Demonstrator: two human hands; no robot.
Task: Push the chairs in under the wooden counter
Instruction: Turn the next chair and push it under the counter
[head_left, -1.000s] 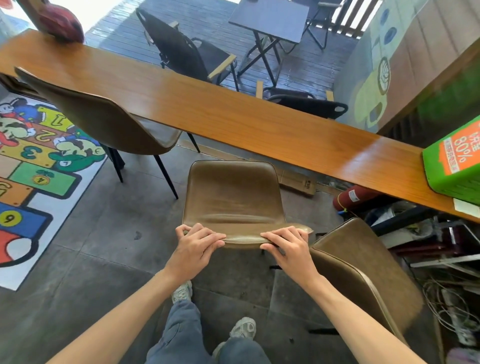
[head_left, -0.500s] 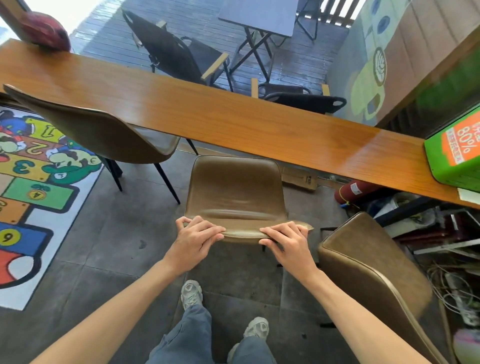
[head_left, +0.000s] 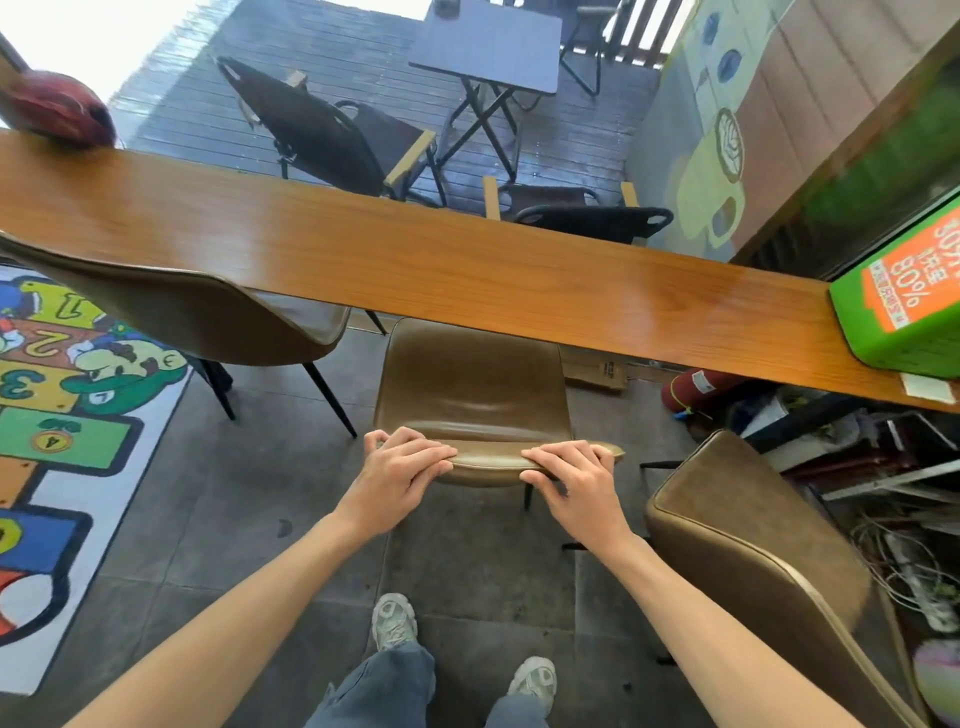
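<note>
A long wooden counter (head_left: 467, 270) crosses the view from left to right. Directly in front of me is a brown leather chair (head_left: 470, 379), its seat's front edge slipping under the counter. My left hand (head_left: 397, 470) and my right hand (head_left: 576, 475) both grip the top of its backrest. A second brown chair (head_left: 171, 306) stands at the left, with its seat partly under the counter. A third brown chair (head_left: 753, 551) stands at the right, back from the counter.
A green box (head_left: 904, 306) sits on the counter's right end, a dark red helmet (head_left: 57, 111) on its left end. Clutter, cables and a red extinguisher (head_left: 696, 387) lie under the counter at right. A colourful hopscotch mat (head_left: 47, 415) covers the floor at left.
The middle chair has slid forward, its seat reaching further under the counter. Both hands kept their grip on the backrest and I have stepped closer.
</note>
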